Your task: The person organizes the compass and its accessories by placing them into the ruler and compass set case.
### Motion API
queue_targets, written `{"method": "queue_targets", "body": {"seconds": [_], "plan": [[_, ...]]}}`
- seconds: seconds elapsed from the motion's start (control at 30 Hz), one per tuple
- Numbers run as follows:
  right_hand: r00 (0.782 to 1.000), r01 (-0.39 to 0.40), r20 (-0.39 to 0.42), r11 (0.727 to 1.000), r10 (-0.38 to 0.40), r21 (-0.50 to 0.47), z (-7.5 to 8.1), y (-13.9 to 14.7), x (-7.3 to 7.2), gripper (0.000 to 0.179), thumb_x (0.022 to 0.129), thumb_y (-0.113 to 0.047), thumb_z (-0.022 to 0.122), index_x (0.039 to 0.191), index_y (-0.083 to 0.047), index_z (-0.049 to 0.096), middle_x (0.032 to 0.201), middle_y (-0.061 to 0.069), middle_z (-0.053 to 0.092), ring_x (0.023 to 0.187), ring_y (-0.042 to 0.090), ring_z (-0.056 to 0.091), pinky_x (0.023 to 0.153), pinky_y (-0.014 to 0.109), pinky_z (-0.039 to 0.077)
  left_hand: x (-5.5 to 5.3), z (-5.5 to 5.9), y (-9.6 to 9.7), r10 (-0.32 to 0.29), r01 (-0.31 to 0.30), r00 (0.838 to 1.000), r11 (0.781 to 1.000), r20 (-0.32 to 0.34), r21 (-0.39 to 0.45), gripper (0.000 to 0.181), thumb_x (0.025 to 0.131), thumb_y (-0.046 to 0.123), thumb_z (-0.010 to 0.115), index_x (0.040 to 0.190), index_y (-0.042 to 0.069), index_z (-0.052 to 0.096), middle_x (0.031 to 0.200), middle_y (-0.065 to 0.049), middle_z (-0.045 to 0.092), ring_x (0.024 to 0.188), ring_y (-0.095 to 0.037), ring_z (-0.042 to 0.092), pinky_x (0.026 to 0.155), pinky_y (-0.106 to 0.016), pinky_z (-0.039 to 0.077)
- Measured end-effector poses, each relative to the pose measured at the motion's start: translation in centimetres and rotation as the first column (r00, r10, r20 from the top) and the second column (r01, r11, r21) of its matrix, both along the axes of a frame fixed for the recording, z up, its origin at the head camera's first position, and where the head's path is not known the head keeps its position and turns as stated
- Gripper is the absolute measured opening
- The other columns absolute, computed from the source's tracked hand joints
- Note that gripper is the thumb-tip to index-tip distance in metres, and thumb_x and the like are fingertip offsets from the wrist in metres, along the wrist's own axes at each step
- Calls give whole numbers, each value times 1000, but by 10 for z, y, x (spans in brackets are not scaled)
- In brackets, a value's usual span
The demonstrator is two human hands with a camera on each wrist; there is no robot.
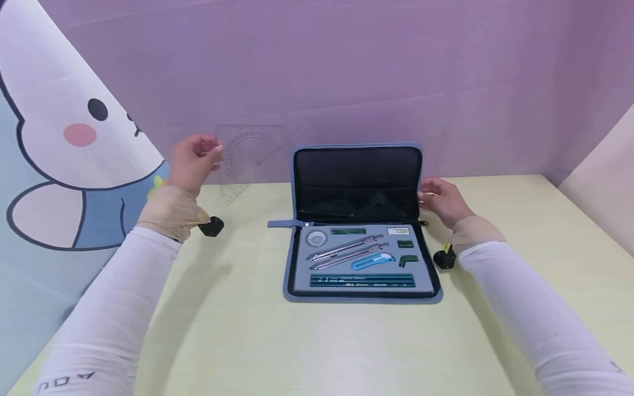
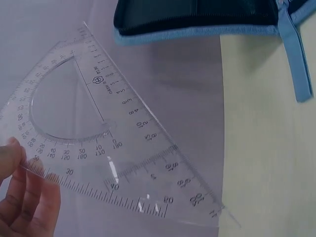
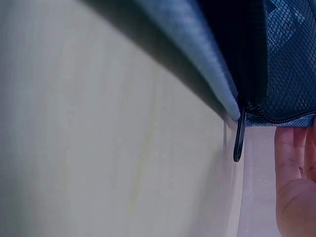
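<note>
My left hand (image 1: 193,162) pinches a clear plastic set square (image 1: 264,132) by its edge, raised above the table at the left. A protractor scale around a rounded cut-out shows on the set square in the left wrist view. My right hand (image 1: 443,201) grips the right edge of the upright lid (image 1: 356,170) of a zipped geometry case. In the right wrist view its fingers (image 3: 286,148) reach the edge beside the mesh pocket (image 3: 291,64). The case's grey tray (image 1: 302,264) holds two metal compasses (image 1: 342,247), a blue cutter (image 1: 372,261) and green pencils (image 1: 361,280).
The case lies open on the pale wooden table (image 1: 238,330). Also in its tray are a round white piece (image 1: 316,237), an eraser (image 1: 398,231) and a green sharpener (image 1: 408,259). A purple cloth (image 1: 346,71) hangs behind; a cartoon-printed cloth (image 1: 44,137) hangs at left.
</note>
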State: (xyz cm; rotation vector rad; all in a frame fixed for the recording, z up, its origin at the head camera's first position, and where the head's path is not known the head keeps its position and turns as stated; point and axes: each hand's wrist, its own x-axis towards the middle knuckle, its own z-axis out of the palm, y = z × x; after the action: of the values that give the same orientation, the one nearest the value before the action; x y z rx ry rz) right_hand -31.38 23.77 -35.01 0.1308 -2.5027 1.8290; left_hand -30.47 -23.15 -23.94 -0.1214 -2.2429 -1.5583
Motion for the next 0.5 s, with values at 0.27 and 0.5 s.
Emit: {"method": "queue_targets", "body": {"seconds": [0.27, 0.5], "plan": [[1000, 0, -7, 1000, 0, -18, -1, 2, -1, 19, 93, 5, 48, 112, 5, 44, 92, -5, 50, 82, 3, 52, 77, 16, 52, -5, 5, 22, -41, 39, 998, 998, -39, -44, 7, 89, 6, 62, 96, 7, 61, 86, 5, 62, 74, -5, 58, 64, -18, 54], [1000, -3, -11, 999, 2, -45, -1, 3, -1, 16, 93, 6, 48, 108, 2, 46, 90, -6, 50, 80, 2, 53, 76, 16, 52, -12, 11, 43, -89, 88, 996, 995, -20, -54, 8, 90, 7, 62, 98, 7, 61, 87, 4, 62, 77, -7, 59, 68, -22, 55]]}}
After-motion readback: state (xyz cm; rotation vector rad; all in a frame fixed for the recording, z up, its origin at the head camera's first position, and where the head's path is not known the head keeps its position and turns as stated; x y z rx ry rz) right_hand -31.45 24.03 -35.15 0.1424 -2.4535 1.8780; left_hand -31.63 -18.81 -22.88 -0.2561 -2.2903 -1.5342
